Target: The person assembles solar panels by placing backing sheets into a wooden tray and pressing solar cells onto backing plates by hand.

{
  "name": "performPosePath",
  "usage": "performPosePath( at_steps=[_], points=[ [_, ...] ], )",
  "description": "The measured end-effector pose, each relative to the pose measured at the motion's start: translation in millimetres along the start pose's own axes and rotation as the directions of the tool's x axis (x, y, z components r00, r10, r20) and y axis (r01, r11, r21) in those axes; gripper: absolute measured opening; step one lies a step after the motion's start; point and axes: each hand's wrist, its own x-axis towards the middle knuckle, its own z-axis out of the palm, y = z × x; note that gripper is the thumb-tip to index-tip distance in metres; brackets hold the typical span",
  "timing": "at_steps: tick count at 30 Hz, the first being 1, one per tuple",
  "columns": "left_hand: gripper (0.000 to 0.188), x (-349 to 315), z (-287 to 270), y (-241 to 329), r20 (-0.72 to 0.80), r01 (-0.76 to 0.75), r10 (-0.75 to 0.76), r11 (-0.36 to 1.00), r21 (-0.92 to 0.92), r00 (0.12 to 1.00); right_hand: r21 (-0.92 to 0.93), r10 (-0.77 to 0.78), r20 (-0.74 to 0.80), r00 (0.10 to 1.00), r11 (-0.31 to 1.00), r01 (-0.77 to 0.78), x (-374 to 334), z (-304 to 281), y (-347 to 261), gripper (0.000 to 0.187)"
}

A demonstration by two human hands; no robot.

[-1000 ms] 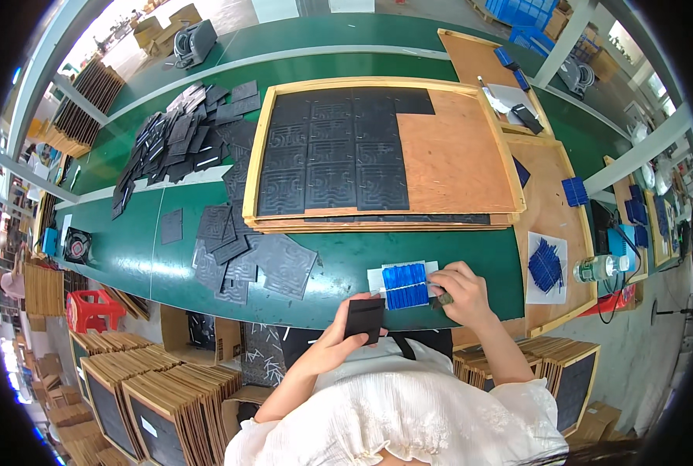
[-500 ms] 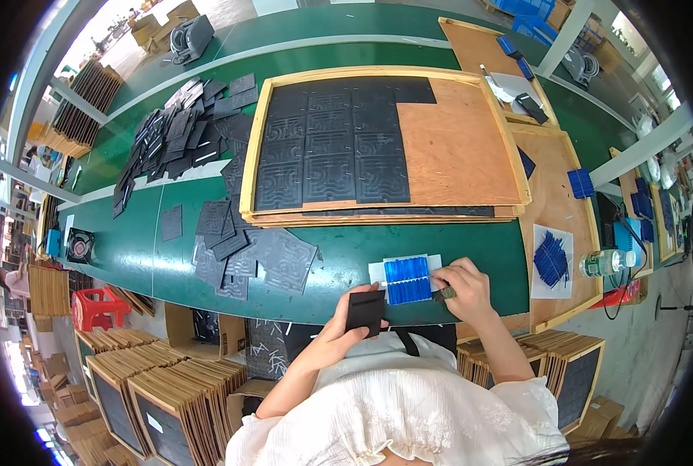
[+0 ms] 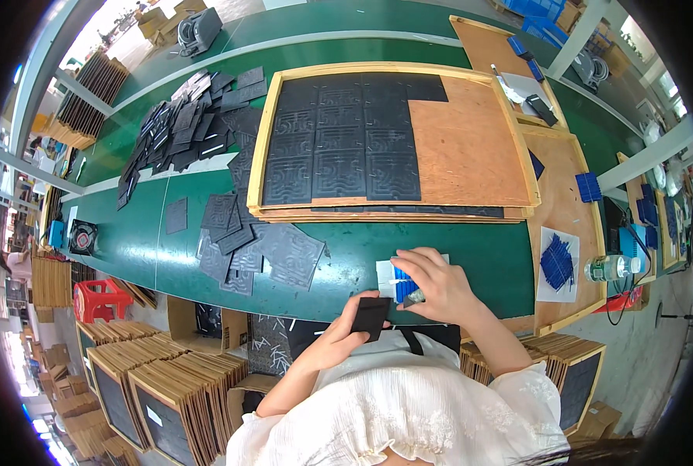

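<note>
Low in front of me, my left hand (image 3: pixel 342 342) grips a small black rectangular panel (image 3: pixel 371 314), thumb across its near edge and fingers behind. My right hand (image 3: pixel 442 289) curls over a bundle of thin blue strips (image 3: pixel 400 287) lying on a white card (image 3: pixel 385 273) near the table's front edge. Its thumb and fingertips bend toward the strips and cover most of them. A small greyish thing (image 3: pixel 415 297) shows under those fingers; its kind is unclear.
A wood-framed tray (image 3: pixel 471 155) partly filled with black embossed panels stands beyond my hands. Loose black panels (image 3: pixel 292 252) lie to the left, with a larger pile (image 3: pixel 183 128) behind. On the right are more blue strips (image 3: pixel 556 262) and a plastic bottle (image 3: pixel 611 268).
My right hand has moved left, from beside the blue strips to over them, now covering most of them. My left hand still holds the black panel, shifted slightly. The whole view has shifted a little.
</note>
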Motion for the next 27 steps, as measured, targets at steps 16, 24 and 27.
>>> performPosePath(
  at_steps=[16,24,27],
  points=[
    [0.078,12.9,-9.6,1.4,0.135,-0.011,0.011,1.000,-0.004,0.991,0.006,-0.022,0.026,0.999,1.000,0.022,4.1,5.5,-1.2,0.070],
    [0.072,23.9,-26.9,17.4,0.239,0.038,-0.045,0.999,0.036,0.970,0.005,-0.035,0.006,0.999,0.999,0.035,5.4,5.4,-1.3,0.068],
    [0.071,28.8,-31.9,27.6,0.299,-0.010,-0.069,0.967,0.254,0.952,-0.009,-0.034,0.010,0.999,0.999,0.034,4.6,6.3,-1.3,0.069]
  ],
)
